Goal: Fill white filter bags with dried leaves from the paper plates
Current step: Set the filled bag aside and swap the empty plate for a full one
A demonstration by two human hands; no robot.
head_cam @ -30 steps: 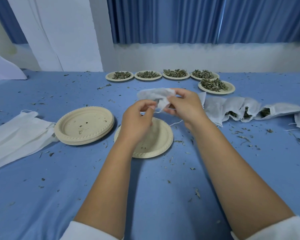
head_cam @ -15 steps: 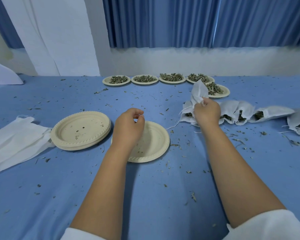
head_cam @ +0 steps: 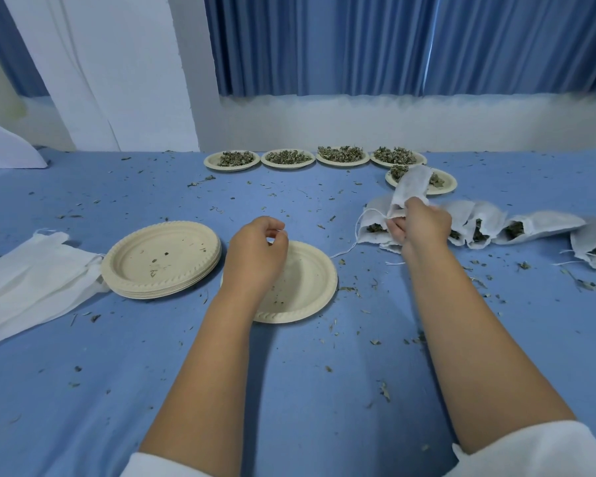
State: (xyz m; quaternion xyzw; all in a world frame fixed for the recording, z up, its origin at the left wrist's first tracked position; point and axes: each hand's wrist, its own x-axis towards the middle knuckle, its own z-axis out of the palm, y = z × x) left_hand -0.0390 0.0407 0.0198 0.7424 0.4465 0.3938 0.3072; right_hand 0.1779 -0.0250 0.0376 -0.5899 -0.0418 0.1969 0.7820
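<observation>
Right of the empty plate (head_cam: 310, 290), right hand (head_cam: 424, 228) grips a filter bag (head_cam: 410, 187), long axis upright. Left hand (head_cam: 255, 256) hovers curled over that plate; grasp unclear.

A path is left open over the bare blue cloth (head_cam: 289, 208) between the single plate (head_cam: 324, 280) and the far leaf plates (head_cam: 287, 166) — the left is taken up by the plate stack (head_cam: 160, 259) and flat bags (head_cam: 31, 290), the right by the row of filled bags (head_cam: 537, 223).
</observation>
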